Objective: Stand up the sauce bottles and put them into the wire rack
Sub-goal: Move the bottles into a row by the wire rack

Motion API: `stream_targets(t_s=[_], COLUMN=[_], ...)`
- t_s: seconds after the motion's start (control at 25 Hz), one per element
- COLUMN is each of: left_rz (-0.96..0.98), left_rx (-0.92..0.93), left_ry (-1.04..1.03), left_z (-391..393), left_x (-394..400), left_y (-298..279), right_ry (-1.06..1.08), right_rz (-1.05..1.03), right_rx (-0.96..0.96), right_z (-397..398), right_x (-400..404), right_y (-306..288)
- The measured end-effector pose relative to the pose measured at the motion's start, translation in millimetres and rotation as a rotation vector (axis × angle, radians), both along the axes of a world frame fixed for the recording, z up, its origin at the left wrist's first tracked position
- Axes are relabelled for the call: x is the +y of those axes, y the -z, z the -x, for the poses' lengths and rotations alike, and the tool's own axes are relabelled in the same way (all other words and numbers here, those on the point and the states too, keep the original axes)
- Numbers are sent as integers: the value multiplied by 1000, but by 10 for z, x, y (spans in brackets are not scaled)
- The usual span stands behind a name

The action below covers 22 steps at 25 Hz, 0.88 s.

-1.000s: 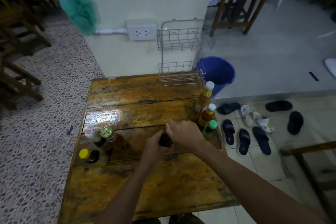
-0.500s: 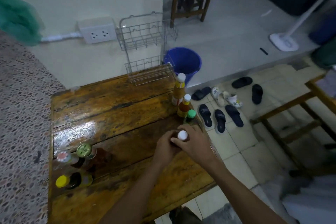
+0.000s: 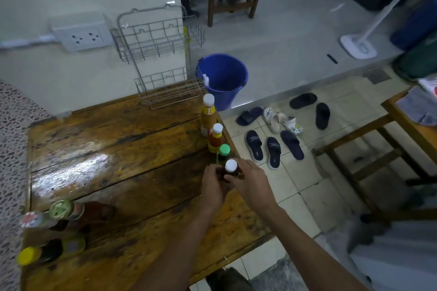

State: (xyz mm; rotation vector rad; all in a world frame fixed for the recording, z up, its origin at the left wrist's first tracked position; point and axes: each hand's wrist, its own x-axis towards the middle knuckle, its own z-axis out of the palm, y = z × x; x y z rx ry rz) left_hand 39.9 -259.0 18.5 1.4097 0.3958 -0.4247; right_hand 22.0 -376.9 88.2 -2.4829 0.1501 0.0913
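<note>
A dark sauce bottle with a white cap (image 3: 230, 166) stands upright near the table's right edge, held between my left hand (image 3: 214, 188) and my right hand (image 3: 251, 184). Just behind it stand three upright bottles in a row: a green-capped one (image 3: 224, 151), an orange one with a white cap (image 3: 215, 140) and a tall yellow one (image 3: 208, 116). Three bottles lie on their sides at the table's left: a green-lidded one (image 3: 71, 209), a red-and-white-capped one (image 3: 35, 220) and a yellow-capped one (image 3: 47, 251). The two-tier wire rack (image 3: 163, 68) stands at the table's far edge against the wall.
The wooden table (image 3: 118, 160) is glossy and ends just right of the upright bottles. A blue bucket (image 3: 223, 80) sits on the floor beyond the rack. Several sandals (image 3: 274, 146) lie on the tiles. A wall socket (image 3: 81, 35) is left of the rack.
The dark bottle went from lying low in my hands to standing upright with its white cap on top. It has moved right, up against the green-capped bottle. The view shifted right.
</note>
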Motion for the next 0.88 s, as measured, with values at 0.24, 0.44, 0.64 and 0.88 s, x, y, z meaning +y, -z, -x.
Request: stream_targets(t_s=[0.24, 0.44, 0.64, 0.88], left_rz=[-163, -460, -512, -527], left_rx=[-43, -145, -167, -106], left_ry=[-17, 143, 193, 85], left_z=[-49, -36, 35, 330], left_x=[-131, -121, -10, 662], left_y=[-96, 40, -25, -93], right_ry=[-32, -53, -22, -61], right_rz=[-4, -13, -11, 90], right_rx=[-14, 15, 27, -332], right_z=[-135, -128, -65, -80], right_x=[-174, -234, -212, 223], right_y=[70, 120, 34, -482])
